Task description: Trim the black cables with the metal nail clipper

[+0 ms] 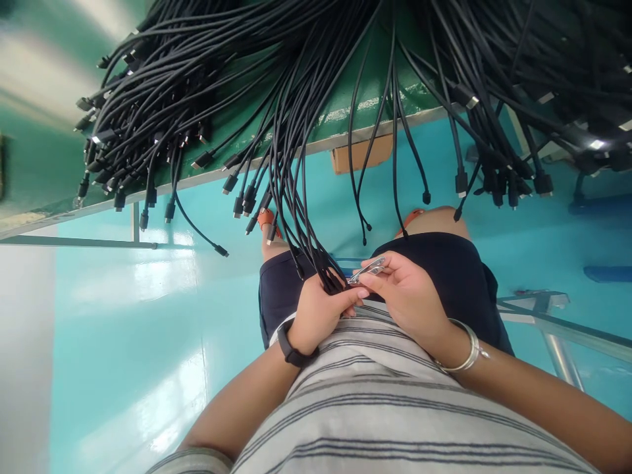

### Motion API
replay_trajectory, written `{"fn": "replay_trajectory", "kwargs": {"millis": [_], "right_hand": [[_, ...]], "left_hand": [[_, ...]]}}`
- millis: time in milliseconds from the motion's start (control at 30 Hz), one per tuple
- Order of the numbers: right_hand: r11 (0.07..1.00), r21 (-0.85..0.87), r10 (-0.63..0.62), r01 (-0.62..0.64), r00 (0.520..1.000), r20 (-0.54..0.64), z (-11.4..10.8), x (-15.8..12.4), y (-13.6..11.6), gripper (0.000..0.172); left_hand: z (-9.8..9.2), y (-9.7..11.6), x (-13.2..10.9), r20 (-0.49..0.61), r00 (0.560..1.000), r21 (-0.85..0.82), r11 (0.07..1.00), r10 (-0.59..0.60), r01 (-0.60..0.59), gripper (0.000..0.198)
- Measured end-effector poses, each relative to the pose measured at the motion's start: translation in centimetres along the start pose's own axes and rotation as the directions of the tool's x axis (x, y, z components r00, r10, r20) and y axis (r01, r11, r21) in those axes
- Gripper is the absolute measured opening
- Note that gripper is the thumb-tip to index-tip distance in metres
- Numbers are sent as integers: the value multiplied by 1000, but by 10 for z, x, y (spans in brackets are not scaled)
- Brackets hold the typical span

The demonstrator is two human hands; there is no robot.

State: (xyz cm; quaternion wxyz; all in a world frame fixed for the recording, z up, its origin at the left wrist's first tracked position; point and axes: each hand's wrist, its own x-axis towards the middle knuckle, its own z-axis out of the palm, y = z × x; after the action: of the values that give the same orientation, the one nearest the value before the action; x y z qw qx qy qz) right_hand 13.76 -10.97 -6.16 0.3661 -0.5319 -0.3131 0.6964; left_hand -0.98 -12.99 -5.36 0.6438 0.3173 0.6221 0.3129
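My left hand (320, 308) is closed around the ends of several black cables (309, 217) that hang down from the table. Between the thumb and fingers of my right hand (407, 293) is a small silver nail clipper (369, 268). Its tip meets the cable ends beside my left thumb. The exact ends at the tip are too small to make out. Both hands are close together above my lap, in front of the striped shirt.
A large heap of black cables with plugs (162, 105) lies on the green table (345, 108), many ends overhanging its edge. More plugs (508, 178) dangle at the right. A cardboard box (363, 155) is under the table. Metal bars (567, 326) stand at the right.
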Motion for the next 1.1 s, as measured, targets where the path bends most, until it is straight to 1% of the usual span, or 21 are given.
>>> {"fn": "replay_trajectory", "kwargs": {"millis": [167, 233, 333, 433, 500, 667, 767, 833, 900, 1000, 1100], "right_hand": [[1000, 12, -3, 3, 1000, -5, -1, 1, 3, 19], [999, 36, -14, 13, 1000, 12, -3, 3, 5, 20], [999, 52, -22, 16, 994, 110, -4, 5, 3, 19], [1000, 19, -22, 18, 973, 228, -4, 6, -1, 17], [999, -12, -42, 47, 965, 258, -3, 6, -4, 16], [980, -122, -118, 156, 954, 276, -1, 5, -6, 16], [958, -178, -186, 225, 959, 214, -2, 6, -3, 13], [932, -235, -250, 276, 959, 135, -6, 10, -2, 13], [893, -317, -326, 321, 945, 39, -15, 16, -2, 15], [821, -439, -448, 365, 889, -97, -31, 27, -3, 16], [757, -519, -543, 396, 824, -163, -43, 34, -4, 15]], "left_hand": [[0, 1, -1, 3, 1000, -7, 1000, 0, 0, 24], [0, 0, 0, 11, 1000, -10, 1000, 0, 0, 24], [0, -2, 1, 46, 999, -1, 1000, -4, 4, 21], [-2, -2, 3, 64, 998, 10, 1000, -6, 5, 18], [-3, -3, 3, 59, 998, 8, 1000, -8, 7, 19], [-3, -8, 4, 51, 999, -32, 999, -17, 19, 19], [-3, -13, 4, 65, 998, -96, 995, -7, 14, 27], [-3, -16, 3, 50, 999, -173, 985, 8, 0, 37], [-4, -19, 1, 10, 1000, -269, 963, 19, -15, 39], [-4, -20, -1, -42, 999, -344, 938, 31, -43, 29], [-5, -20, -1, -36, 998, -341, 938, 44, -54, 26]]}}
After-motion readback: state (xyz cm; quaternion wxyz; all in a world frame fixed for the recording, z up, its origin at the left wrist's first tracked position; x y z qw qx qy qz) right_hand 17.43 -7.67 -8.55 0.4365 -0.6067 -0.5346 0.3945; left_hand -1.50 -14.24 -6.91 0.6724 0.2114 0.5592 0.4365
